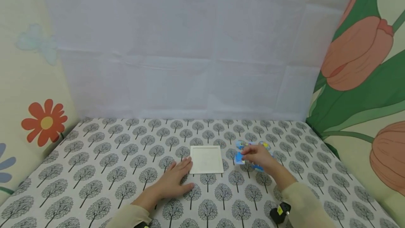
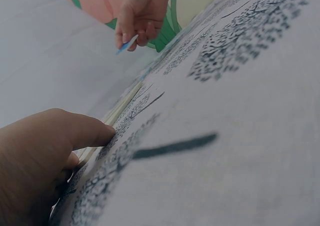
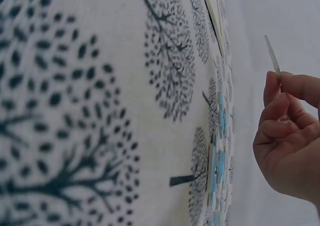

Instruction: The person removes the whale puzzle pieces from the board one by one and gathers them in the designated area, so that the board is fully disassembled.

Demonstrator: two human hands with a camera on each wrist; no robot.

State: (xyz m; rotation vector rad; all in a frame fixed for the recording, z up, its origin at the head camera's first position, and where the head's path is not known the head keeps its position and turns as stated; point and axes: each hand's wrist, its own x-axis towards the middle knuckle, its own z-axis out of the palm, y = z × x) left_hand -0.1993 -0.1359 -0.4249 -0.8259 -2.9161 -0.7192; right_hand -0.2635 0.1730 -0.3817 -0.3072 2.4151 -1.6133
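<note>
My left hand (image 1: 175,180) lies on the cloth with its fingers spread, fingertips at the left edge of a square white puzzle tray (image 1: 206,172). In the left wrist view its thumb (image 2: 90,130) stretches beside the tray's pale edge. My right hand (image 1: 257,156) is raised over several blue jigsaw pieces (image 1: 265,145) to the right of the tray. Between thumb and fingers it pinches one thin flat blue puzzle piece (image 2: 127,44). The right wrist view shows this piece (image 3: 271,54) nearly edge-on, held apart from the table. Part of the pieces below is hidden by the hand.
A white cloth (image 1: 126,185) printed with dark trees covers the table. Behind it hangs a plain white sheet (image 1: 177,62). Walls with painted flowers stand at both sides, with a red flower (image 1: 46,122) on the left and pink tulips (image 1: 360,54) on the right.
</note>
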